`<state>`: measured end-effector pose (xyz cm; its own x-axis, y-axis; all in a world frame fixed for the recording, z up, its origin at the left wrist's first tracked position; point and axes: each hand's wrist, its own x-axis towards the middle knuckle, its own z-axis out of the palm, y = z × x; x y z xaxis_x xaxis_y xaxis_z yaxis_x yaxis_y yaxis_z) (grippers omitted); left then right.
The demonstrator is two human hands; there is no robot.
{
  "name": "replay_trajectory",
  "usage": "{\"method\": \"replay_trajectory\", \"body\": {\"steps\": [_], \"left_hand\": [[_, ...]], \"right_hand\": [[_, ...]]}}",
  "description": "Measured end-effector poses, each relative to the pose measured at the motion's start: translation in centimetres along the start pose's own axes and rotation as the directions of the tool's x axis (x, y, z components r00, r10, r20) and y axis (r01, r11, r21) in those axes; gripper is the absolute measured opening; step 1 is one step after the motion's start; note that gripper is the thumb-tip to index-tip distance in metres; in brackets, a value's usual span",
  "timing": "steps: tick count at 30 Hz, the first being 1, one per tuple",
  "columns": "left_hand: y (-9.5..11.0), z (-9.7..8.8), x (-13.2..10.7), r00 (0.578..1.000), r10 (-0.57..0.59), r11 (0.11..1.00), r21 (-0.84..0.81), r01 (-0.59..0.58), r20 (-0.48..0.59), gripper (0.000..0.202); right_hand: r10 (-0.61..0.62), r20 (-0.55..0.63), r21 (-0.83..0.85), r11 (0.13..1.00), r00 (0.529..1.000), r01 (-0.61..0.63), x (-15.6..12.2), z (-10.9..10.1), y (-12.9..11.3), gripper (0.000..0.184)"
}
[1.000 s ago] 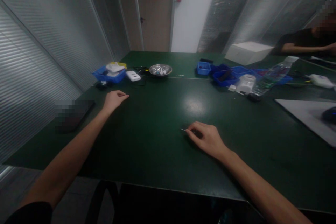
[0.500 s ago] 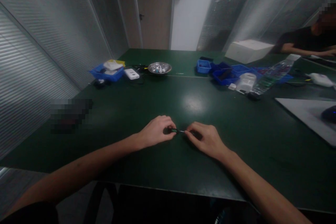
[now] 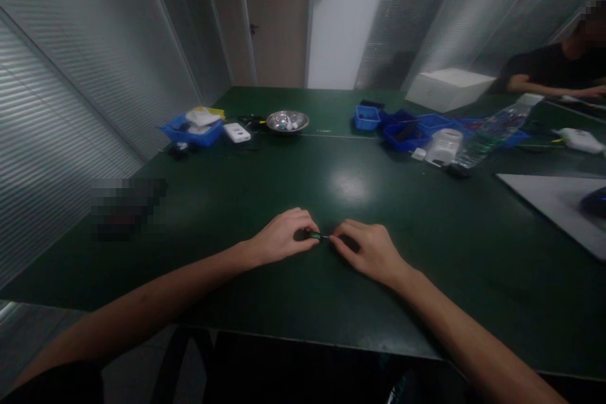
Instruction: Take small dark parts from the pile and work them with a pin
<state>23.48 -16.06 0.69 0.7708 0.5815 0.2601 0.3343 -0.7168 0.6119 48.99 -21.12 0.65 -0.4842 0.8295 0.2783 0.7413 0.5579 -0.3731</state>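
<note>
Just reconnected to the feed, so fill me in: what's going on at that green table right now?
A person has both hands together near the front of the green table. The left hand and right hand meet fingertip to fingertip, pinching a tiny dark part with a thin metal tip between them; it is too small to identify. Further back sit a metal bowl, blue trays and a water bottle. Another person sits at the far right.

dark green table [image 3: 265,183], blue trays [image 3: 192,132]

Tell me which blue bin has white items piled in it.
The blue bin at far left, beside the white device; the blue bins on the right show no white pile.
</note>
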Motion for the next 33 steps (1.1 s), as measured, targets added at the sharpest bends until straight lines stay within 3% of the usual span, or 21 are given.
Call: {"method": "replay_trajectory", "body": {"steps": [14, 24, 27, 30, 33], "left_hand": [[0.1, 0.0, 0.0, 1.0, -0.006, 0.999, 0.032, 0.006, 0.016, 0.019], [0.1, 0.1, 0.2, 0.999, -0.026, 1.0, 0.016, 0.026, 0.021, 0.019], [0.3, -0.9, 0.0, 0.997, 0.0, 1.0, -0.031, 0.002, 0.078, 0.019], [0.2, -2.7, -0.6, 0.978, 0.051, 0.992, -0.127, -0.025, 0.202, 0.023], [-1.5, -4.7, -1.2, 0.969, 0.041, 0.987, -0.162, 0.0, 0.244, 0.027]], "right_hand": [[0.013, -0.033, 0.121, 0.993, 0.999, -0.009, 0.8, 0.4, -0.9, 0.026], [0.014, -0.021, 0.002, 1.0, 1.0, -0.014, 0.6, 0.6, -1.1, 0.025], [0.029, -0.035, 0.029, 0.999, 0.999, -0.028, 0.5, 0.5, -0.9, 0.024], [0.034, -0.047, 0.062, 0.998, 0.998, -0.031, 0.4, 0.2, -0.8, 0.025], [0.043, -0.049, 0.088, 0.995, 0.998, -0.038, 0.3, 0.0, -0.7, 0.026]]}}
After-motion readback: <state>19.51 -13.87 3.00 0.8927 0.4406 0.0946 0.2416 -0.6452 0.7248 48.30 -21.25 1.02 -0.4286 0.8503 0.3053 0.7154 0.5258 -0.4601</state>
